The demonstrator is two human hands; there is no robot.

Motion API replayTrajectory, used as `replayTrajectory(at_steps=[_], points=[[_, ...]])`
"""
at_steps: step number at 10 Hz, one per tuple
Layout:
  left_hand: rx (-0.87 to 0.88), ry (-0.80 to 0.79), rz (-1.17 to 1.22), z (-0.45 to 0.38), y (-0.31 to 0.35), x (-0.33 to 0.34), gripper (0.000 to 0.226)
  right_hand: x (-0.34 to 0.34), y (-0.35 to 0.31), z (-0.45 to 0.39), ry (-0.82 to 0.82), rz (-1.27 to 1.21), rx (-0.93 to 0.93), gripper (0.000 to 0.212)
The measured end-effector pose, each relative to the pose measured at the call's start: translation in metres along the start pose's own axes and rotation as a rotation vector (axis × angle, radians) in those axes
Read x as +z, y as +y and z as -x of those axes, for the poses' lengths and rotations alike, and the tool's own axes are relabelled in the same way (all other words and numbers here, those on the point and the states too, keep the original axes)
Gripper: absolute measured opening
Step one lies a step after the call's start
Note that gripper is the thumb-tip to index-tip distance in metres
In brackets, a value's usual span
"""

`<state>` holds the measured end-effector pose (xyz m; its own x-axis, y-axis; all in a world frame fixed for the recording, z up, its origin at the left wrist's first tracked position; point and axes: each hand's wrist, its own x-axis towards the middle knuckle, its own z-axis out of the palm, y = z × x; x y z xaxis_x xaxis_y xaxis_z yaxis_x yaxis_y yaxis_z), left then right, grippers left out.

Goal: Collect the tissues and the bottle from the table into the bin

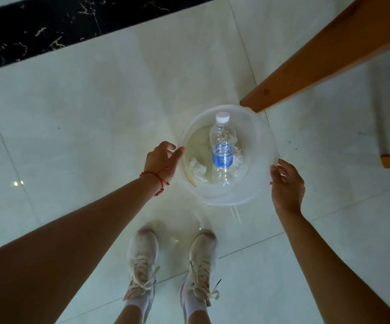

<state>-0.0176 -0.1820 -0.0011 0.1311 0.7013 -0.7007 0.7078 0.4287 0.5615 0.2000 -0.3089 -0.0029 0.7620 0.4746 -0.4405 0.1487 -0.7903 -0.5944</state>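
My hands (163,160) (286,181) rest open against the bin (257,141) rim; a careless nudge could tip it, spilling the bottle (222,148) and tissues (197,170) onto the floor.

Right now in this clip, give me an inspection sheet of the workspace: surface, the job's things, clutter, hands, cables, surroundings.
Surface: pale glossy tiled floor; the tabletop itself is out of view.
Job's things: translucent bin stands on the floor; clear bottle with white cap and blue label lies inside it, on crumpled tissues.
Clutter: nothing seen on the floor beyond small specks.
Hands: left hand at the bin's left rim, red string bracelet on the wrist; right hand at the right rim; whether either grips the rim is unclear.
Cables: nothing seen.
Surroundings: wooden furniture leg beside the bin, black marble strip, the person's pale sneakers.
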Motion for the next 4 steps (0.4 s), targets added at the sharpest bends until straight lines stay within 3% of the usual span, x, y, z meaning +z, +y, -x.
replayTrajectory(at_steps=[4], points=[[0.1, -0.021, -0.036, 0.12, 0.044, -0.078, 0.044, -0.073, -0.096, 0.083, -0.157, 0.126, -0.119, 0.033]])
